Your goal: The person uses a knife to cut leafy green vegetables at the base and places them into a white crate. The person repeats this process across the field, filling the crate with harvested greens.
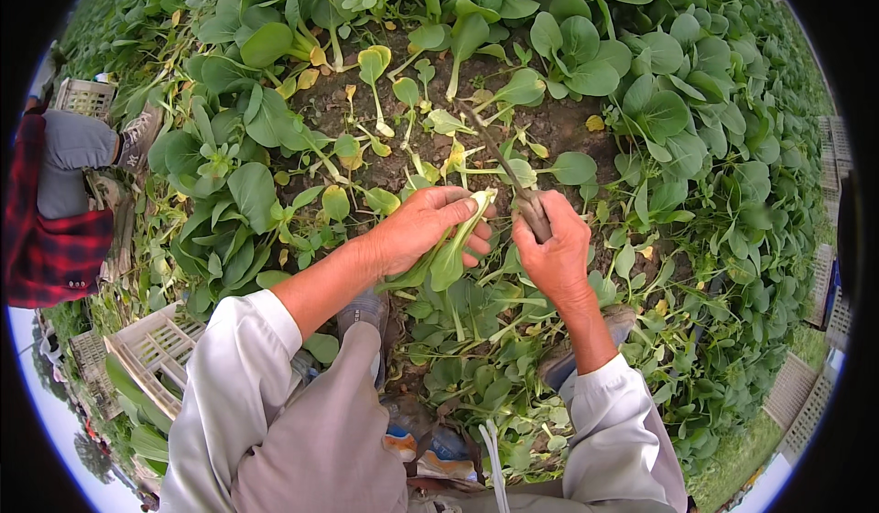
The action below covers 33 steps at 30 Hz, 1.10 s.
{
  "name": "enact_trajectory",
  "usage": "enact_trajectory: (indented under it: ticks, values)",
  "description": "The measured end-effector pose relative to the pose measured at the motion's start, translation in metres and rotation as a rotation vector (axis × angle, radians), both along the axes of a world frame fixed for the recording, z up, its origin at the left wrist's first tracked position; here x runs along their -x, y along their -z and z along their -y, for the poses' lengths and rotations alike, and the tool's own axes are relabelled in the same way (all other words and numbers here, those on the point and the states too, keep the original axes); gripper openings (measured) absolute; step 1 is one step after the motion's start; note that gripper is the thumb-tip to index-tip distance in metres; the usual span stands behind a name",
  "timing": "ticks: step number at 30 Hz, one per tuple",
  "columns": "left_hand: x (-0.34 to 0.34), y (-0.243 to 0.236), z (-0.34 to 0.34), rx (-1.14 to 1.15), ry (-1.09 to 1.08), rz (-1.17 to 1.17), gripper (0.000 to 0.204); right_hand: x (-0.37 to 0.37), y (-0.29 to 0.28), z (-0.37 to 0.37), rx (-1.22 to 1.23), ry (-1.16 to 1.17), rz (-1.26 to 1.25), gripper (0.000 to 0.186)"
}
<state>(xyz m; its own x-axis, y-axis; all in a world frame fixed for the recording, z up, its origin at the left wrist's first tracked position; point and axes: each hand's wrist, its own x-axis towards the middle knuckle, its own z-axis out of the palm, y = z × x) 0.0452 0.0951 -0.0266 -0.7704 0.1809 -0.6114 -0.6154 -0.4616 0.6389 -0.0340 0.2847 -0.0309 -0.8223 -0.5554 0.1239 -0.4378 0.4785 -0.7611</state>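
Note:
My left hand (412, 229) is closed around a small bok choy (449, 263), its pale cut base by the thumb and its green leaves hanging down toward me. Beside it, my right hand (560, 252) grips the handle of a long, narrow knife (505, 160). The dark blade points away and to the left, its tip over the soil near a plant's stem. Blade and held bok choy are apart. Loose leaves, some yellowed, lie on the bare soil (320, 114) beyond my hands.
Dense rows of bok choy (664, 114) surround the soil patch. A pale plastic crate (151, 348) with large leaves stands to my left; more crates (792, 389) line the right edge. A person in a red plaid sleeve (59, 252) is at far left. Cut greens lie between my shoes (586, 343).

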Motion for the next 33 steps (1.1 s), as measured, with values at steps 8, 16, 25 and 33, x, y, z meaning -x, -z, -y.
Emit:
enact_trajectory:
  ticks: [8,16,25,33]
  values:
    - [-0.012,-0.005,0.007,0.060,0.059,-0.041,0.037,-0.026,0.004,0.007,-0.122,-0.101,-0.102,0.036]
    - [-0.034,-0.027,0.033,0.049,0.016,0.016,0.026,-0.030,0.030,0.005,-0.259,0.043,0.206,0.020]
    - [-0.049,-0.100,0.156,1.464,-0.049,-0.262,0.017,-0.090,0.028,0.047,-0.173,-0.415,0.458,0.029]
    - [-0.143,-0.013,0.172,1.785,0.967,0.298,0.045,-0.135,0.072,0.155,-0.068,-0.352,0.689,0.033]
